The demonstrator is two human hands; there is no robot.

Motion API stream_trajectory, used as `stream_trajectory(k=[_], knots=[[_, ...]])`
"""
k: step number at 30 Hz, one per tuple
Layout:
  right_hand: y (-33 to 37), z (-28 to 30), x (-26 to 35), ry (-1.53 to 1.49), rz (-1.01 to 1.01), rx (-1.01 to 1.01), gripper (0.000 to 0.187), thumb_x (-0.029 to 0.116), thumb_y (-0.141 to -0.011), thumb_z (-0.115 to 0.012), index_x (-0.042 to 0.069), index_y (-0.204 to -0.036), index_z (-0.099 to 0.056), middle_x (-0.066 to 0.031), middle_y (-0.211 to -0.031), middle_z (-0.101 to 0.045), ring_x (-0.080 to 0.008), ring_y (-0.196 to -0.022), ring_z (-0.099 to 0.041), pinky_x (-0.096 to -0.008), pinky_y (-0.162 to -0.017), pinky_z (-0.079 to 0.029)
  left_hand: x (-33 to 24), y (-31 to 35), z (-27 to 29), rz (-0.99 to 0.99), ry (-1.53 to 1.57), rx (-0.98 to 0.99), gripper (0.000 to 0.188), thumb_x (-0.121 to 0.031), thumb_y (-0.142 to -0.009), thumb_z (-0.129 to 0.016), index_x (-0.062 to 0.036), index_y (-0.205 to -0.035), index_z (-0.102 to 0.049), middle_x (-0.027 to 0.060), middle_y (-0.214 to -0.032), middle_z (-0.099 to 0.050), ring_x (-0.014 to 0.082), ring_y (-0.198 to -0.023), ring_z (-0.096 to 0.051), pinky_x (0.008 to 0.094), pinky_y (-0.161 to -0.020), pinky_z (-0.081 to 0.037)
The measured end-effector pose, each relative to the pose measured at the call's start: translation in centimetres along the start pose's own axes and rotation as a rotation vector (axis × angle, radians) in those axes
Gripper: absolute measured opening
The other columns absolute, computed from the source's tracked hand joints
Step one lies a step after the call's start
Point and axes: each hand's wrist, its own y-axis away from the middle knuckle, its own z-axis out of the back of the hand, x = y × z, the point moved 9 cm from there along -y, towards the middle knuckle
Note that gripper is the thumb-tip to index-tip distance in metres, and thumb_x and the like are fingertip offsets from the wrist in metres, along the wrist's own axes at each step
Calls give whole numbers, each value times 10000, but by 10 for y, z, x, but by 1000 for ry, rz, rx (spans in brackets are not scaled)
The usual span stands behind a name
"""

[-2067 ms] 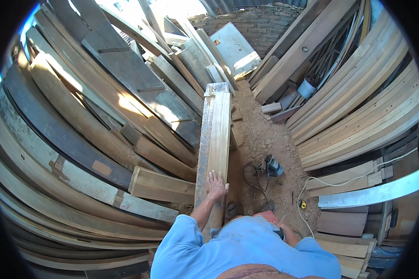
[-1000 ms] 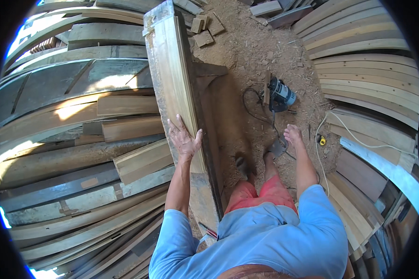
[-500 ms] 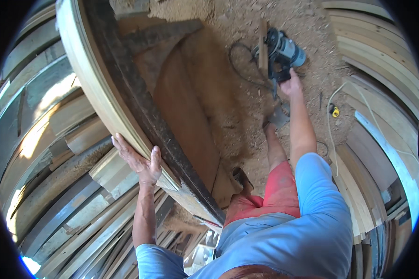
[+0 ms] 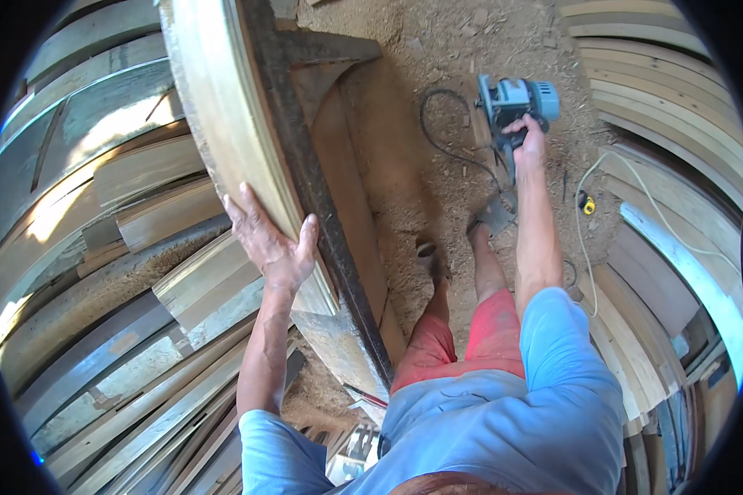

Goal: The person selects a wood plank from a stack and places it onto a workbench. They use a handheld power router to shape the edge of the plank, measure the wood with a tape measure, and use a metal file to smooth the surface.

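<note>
My left hand lies flat with spread fingers on the near end of a long pale wooden plank, which rests on a dark metal-framed stand. My right hand reaches down to the sawdust-covered ground and is closed around the handle of a blue-grey electric power tool. The tool's black cord loops across the dirt to its left. My legs in red shorts stand between the stand and the tool.
Stacks of long planks fill the left side. More boards are piled at the right, with a pale metal strip. A white cable and a small yellow object lie on the ground by my right arm.
I have bent down toward the ground. My right hand went from hanging free to gripping the power tool. My left hand stayed pressed on the plank's end.
</note>
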Motion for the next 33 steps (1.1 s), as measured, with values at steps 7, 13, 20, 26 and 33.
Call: stream_trajectory(k=[7,13,20,26,33], knots=[[245,-69,55,149,140,181,196,76,-940,-609,100,-1131,-569,-9,-689,-505,-127,-617,-538,-337,-581,-502,-1,3,10,109,-57,43,1129,-557,-804,-727,-140,-1634,-86,389,-1601,-101,574,-1434,-242,591,-1199,-179],[467,-126,86,373,377,310,340,57,-935,-623,42,-1265,-543,-18,-759,-581,-98,-635,-560,-288,-622,-516,2,6,7,155,62,40,1038,-608,-864,-630,-204,-1640,-73,333,-1639,-72,600,-1446,-191,609,-1196,-189],[599,-134,60,578,527,462,390,43,-903,-671,6,-1279,-573,-3,-764,-615,-75,-641,-573,-267,-623,-505,57,7,-14,-48,311,-98,988,-602,-935,-543,-58,-1619,-83,310,-1648,-82,520,-1496,-153,601,-1213,-135],[607,-122,4,544,430,451,309,30,-882,-669,4,-1183,-604,-12,-731,-596,-76,-574,-551,-257,-549,-475,113,69,-46,218,336,86,818,-641,-965,-472,-185,-1605,-246,304,-1652,-84,453,-1539,-71,669,-1180,-98],[599,-101,-31,583,400,469,294,38,-893,-675,28,-1175,-593,-15,-740,-597,-75,-579,-554,-249,-552,-473,105,78,-55,292,447,21,731,-656,-963,-456,-267,-1573,-354,330,-1648,40,500,-1522,92,707,-1148,55]])
